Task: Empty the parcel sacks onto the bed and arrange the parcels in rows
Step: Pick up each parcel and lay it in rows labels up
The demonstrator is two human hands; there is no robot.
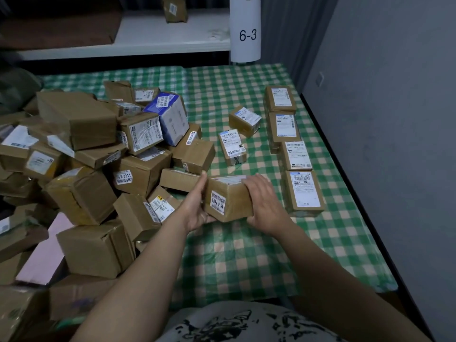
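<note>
1. The pile (98,156) of brown cardboard boxes on the left runs off the left and bottom edges. Many of its boxes are half buried, and most labels are too blurred to read.
2. A dark green bundle (14,87) at the far left is cut off, and I cannot tell what it is.
3. The left hand (195,206) grips the left end of the held box (229,198), with its fingers hidden underneath. The right hand (266,201) clasps the right end, fingers over the top.
4. The held box sits low over the checked bed (246,255), just beside the pile and near the row. I cannot tell whether it touches the sheet.
5. On the bed, a row (293,154) of four boxes lies label-up along the right edge, end to end.
6. Two loose boxes (233,146) lie between the row and the pile.
7. A blue and white box (167,117) rests tilted on the pile.
8. The shelf (160,38) behind holds one parcel (174,8), cut off by the top edge, beside a post tag (247,35) reading "6-3".
</note>
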